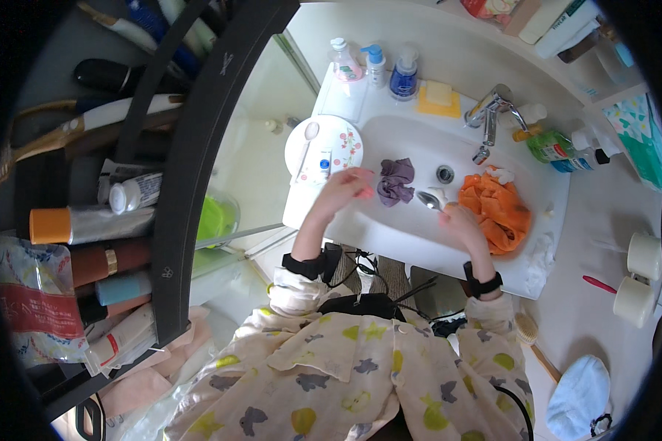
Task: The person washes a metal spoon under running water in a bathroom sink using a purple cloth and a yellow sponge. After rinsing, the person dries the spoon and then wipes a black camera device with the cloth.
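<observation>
My right hand [461, 221] grips a metal spoon [429, 200] above the front of the white washbasin [375, 234], with the bowl of the spoon pointing left. A small white lump [437, 193] lies just behind the spoon; what it is I cannot tell. My left hand [346, 190] hovers empty and slightly blurred between a floral plate [331, 132] and a crumpled purple cloth [395, 181] in the basin. On the plate rest another spoon [308, 144] and a small white tube [324, 164]. An orange cloth [495, 212] is bunched in the basin's right side.
A chrome faucet [491, 118] rises behind the drain [444, 174]. Pump bottles [403, 77] and soap on a yellow sponge [439, 101] line the back ledge. A green bottle [550, 146] stands at right. A black-edged shelf of toiletries [182, 182] is at left.
</observation>
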Tool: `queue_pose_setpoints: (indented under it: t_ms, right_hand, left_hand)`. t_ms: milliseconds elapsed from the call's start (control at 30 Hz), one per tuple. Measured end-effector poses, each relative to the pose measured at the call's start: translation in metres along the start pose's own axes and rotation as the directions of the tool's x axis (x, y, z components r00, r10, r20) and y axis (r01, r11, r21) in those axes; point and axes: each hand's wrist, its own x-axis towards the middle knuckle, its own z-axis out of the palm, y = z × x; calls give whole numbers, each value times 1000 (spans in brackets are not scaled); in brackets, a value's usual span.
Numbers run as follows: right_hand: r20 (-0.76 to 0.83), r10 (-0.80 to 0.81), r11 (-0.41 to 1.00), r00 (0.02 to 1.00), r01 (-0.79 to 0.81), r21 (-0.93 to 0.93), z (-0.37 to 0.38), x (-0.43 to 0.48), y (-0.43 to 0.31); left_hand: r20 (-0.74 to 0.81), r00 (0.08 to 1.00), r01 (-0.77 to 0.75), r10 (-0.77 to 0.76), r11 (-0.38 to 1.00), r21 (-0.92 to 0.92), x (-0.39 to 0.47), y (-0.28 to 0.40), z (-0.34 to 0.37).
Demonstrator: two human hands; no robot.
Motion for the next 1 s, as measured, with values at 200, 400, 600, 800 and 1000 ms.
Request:
queue_pose_setpoints:
  t_ms: [200,400,600,800,1000]
  right_hand:
    - [325,-269,766,907,-4,643,11,88,-111]
    - [405,-416,293,814,-302,907,32,133,-177]
    - [424,-350,282,835,-338,898,48,143,-194]
    - [502,-223,153,835,-479,864,30,119,-173]
    - [459,-205,165,864,-432,887,5,62,-126]
  left_hand:
    - [-200,974,131,-102,982,139,-18,0,-55]
    - [-160,970,214,-182,955,207,-23,-25,-57]
    - [-137,976,192,-166,961,200,-22,-30,-76]
    - [-331,944,167,3,860,483,0,-37,-89]
    - [-377,925,223,-56,881,418,16,-56,-103]
